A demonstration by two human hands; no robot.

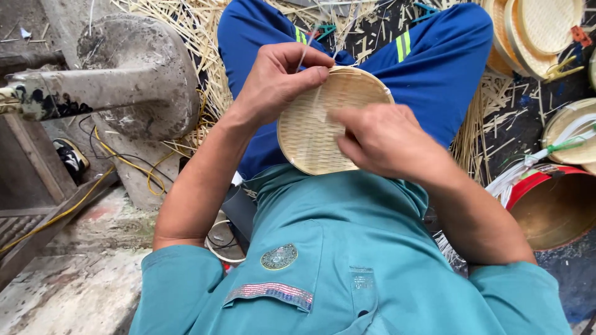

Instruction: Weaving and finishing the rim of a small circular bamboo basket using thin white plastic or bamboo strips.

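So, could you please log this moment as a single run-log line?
left hand: pinches thin strip at rim of round woven bamboo tray | right hand: fingers on tray face | tray: on lap | nearby: stacked trays

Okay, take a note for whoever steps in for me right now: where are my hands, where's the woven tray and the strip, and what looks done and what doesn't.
Left hand: pinching a thin strip at the top rim of the round woven bamboo tray.
Right hand: fingers lie flat on the tray's face, steadying it over the lap.
Done: the tray's woven face looks complete.
Left: the strip's end is loose above the rim.
Nearby: finished trays stacked far right, a red drum at right.
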